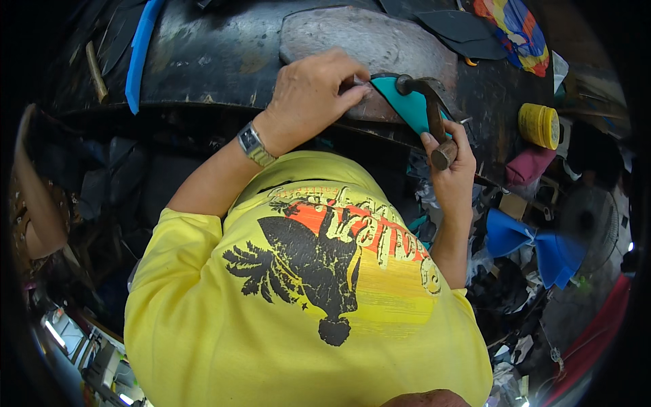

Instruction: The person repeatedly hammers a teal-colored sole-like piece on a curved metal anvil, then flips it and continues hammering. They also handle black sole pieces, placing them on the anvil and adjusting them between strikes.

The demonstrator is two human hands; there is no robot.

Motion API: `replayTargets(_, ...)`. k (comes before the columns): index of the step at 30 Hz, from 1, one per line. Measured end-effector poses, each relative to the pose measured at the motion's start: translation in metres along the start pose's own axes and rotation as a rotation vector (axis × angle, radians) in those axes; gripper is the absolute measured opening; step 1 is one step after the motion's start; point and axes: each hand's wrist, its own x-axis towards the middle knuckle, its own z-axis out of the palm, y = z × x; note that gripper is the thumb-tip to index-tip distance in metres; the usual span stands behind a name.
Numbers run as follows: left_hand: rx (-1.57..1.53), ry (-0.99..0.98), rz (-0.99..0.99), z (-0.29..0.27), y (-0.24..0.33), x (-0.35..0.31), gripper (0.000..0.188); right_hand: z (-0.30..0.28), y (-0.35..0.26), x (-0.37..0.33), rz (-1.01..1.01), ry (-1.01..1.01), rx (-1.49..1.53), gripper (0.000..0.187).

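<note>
My right hand [453,156] is closed round the wooden handle of a hammer [435,119], whose dark metal head lies over a teal piece of sheet material [400,102]. Dark edging runs along part of that piece. It rests at the near edge of a worn grey stone slab [359,41]. My left hand [315,91] is bent into a pinch just left of the teal piece's corner. What its fingertips hold, if anything, cannot be made out. A metal watch sits on my left wrist.
On the dark worktable [210,61] lie a blue strip [141,57], a short stick [96,73], black cut pieces [464,30] and a colourful bag [519,30]. A yellow tub [539,126] stands at the right. A fan [590,227] is beyond blue sheets [508,234]. Another person's arm [41,197] shows at left.
</note>
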Motion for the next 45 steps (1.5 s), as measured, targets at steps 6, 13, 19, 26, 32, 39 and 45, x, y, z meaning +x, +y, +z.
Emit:
replayTargets(6, 0.066, 0.045, 0.081, 0.011, -0.013, 0.001, 0.017, 0.004, 0.005, -0.001, -0.004, 0.010, 0.003, 0.025)
replayTargets(13, 0.254, -0.065, 0.329, 0.005, -0.020, -0.001, 0.021, 0.007, 0.006, -0.002, 0.011, 0.031, 0.011, 0.026)
replayTargets(19, 0.311, -0.073, 0.410, 0.002, -0.023, -0.009, 0.031, -0.001, -0.008, -0.001, -0.122, 0.110, 0.009, 0.030)
replayTargets(26, -0.130, 0.133, 0.156, 0.010, -0.023, -0.009, 0.023, 0.021, -0.015, 0.007, -0.351, 0.026, -0.188, 0.032)
replayTargets(32, -0.162, 0.115, 0.108, 0.000, -0.014, -0.010, 0.024, 0.009, -0.018, 0.014, -0.185, -0.069, -0.087, 0.028)
replayTargets(39, 0.024, -0.127, 0.483, 0.054, 0.031, -0.004, 0.038, 0.000, -0.030, 0.013, -0.083, 0.275, 0.457, 0.035)
replayTargets(45, 0.116, -0.394, 0.372, 0.080, 0.040, 0.032, 0.051, -0.033, -0.054, 0.000, -0.229, 0.428, 0.509, 0.035)
